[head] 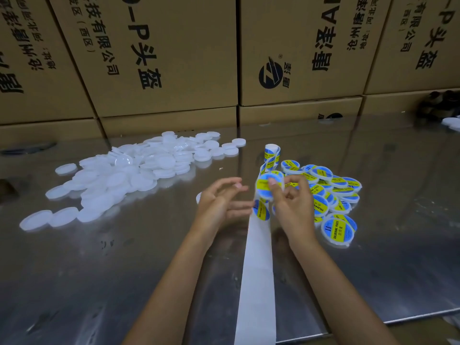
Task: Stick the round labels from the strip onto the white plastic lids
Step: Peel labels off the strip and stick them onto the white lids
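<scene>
Far left to centre: heap of unlabelled white lids (129,170) spread loosely over the reflective metal table (99,270), a few strays lying flat at the near left edge of the heap.

Centre: left hand (219,200) held above the table, palm turned inward, fingers loosely bent and apart — nothing gripped that I can see. A sliver of white edge shows just behind its wrist; cannot tell what it is.

Right of centre: label strip (256,270) runs from the near table edge up between the two hands; the near part is bare white backing, with blue-and-yellow round labels from hand level onward, the far end curling into a small roll (271,153) standing on the table.

Right hand (291,205) has its fingers curled, thumb and fingertips pinching a round label (266,185) at the strip. Whether it is fully free of the backing — cannot tell.

Right: pile of labelled lids (333,195), overlapping, just beside and behind the right hand.

Behind everything: wall of stacked cardboard boxes (174,58) with black printing.
</scene>
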### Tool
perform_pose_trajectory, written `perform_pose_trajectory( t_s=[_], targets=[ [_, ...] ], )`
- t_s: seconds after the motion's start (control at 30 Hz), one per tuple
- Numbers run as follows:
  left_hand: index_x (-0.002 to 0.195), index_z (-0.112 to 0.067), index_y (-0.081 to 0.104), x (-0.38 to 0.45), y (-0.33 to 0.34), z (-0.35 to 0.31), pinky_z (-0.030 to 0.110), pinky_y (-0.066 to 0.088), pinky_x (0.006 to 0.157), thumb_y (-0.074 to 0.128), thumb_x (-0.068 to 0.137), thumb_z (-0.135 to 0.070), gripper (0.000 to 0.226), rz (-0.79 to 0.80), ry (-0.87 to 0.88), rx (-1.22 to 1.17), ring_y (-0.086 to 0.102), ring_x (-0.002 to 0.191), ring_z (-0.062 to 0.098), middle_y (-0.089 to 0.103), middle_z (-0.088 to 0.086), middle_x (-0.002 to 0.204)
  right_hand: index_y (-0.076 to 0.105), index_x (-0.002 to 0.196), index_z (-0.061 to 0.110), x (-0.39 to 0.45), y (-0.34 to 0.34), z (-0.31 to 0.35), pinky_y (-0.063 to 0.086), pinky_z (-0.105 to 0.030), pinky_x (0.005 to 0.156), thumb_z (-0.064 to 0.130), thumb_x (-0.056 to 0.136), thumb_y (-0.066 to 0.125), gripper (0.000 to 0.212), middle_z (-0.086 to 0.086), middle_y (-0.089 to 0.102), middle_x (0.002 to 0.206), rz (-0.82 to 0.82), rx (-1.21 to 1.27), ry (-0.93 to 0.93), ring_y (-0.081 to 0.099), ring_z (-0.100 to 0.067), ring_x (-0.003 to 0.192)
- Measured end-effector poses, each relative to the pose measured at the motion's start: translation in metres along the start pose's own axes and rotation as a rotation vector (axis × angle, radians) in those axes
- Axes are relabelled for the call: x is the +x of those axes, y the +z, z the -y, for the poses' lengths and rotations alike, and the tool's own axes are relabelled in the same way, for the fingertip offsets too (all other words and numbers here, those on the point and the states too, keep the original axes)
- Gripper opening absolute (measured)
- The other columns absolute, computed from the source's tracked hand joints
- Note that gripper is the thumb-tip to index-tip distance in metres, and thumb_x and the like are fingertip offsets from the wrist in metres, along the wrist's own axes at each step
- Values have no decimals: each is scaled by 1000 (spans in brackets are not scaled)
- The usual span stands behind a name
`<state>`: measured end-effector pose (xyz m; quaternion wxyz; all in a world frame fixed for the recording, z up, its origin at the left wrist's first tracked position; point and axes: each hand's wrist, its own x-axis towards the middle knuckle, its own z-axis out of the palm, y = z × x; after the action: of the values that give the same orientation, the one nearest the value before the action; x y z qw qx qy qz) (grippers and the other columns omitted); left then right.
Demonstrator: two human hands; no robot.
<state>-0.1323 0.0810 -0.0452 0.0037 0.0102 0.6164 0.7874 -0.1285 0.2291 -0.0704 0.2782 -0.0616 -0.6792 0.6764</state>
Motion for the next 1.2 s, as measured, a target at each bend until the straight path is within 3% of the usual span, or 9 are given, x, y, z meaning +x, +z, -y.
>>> perform_pose_trajectory(
  t_s=[0.13,0.23,0.33,0.53,0.73,0.83,0.93,1.1,1.2],
  targets=[
    [113,-10,66,13,-18,4,21,57,67,56,97,-2,20,-289,139,141,70,94,20,72,9,109,45,95,20,15,-17,0,48,-22,44,19,97,62,17,-7,62,75,-236,290,175,57,-8,45],
    [122,-16,65,23,-37,11,26,47,99,53,93,0,36,-427,169,465,56,125,21,65,3,124,43,104,19,18,-19,-1,49,-22,45,11,98,57,18,-9,65,83,-253,387,247,63,-11,49],
    [143,-14,53,29,-51,16,43,28,117,59,93,-16,51,-440,78,961,35,142,30,51,10,147,43,111,16,16,-15,-2,51,-22,48,4,95,55,23,-8,67,83,-189,299,242,64,-12,52],
    [141,-13,53,33,-54,21,42,26,116,56,96,-44,54,-314,30,1273,30,143,30,46,9,149,55,100,20,4,-2,-7,48,-15,66,5,90,56,18,9,63,84,10,-152,4,62,-5,74],
    [111,-17,58,35,-54,18,43,45,99,78,81,-20,36,-313,82,922,55,114,29,64,5,117,54,98,21,-3,5,-14,43,-14,70,4,88,58,20,11,58,92,208,-388,-146,55,-9,80],
    [94,-20,59,33,-53,17,28,44,76,73,83,-8,22,-298,90,888,62,94,25,68,5,99,56,97,19,-5,6,-13,43,-16,73,7,90,59,14,6,60,96,225,-392,-172,54,-8,83],
    [79,-16,69,27,-45,14,25,47,74,73,82,2,18,-210,163,692,66,81,16,72,1,85,61,88,16,-7,6,-7,46,-24,71,17,94,61,6,6,63,85,180,-324,-192,56,-11,77],
    [85,-4,79,7,-21,3,23,53,81,63,77,20,29,-24,347,469,67,87,9,72,6,97,64,61,11,-11,9,8,46,-23,57,54,93,57,54,-8,62,54,285,-97,99,53,-10,49],
    [89,-4,80,1,-10,2,19,47,75,68,78,16,26,-3,360,456,61,82,4,62,0,93,67,55,15,-12,7,14,39,-16,43,55,88,64,51,-11,60,50,330,-40,204,48,-12,41]
  ],
)
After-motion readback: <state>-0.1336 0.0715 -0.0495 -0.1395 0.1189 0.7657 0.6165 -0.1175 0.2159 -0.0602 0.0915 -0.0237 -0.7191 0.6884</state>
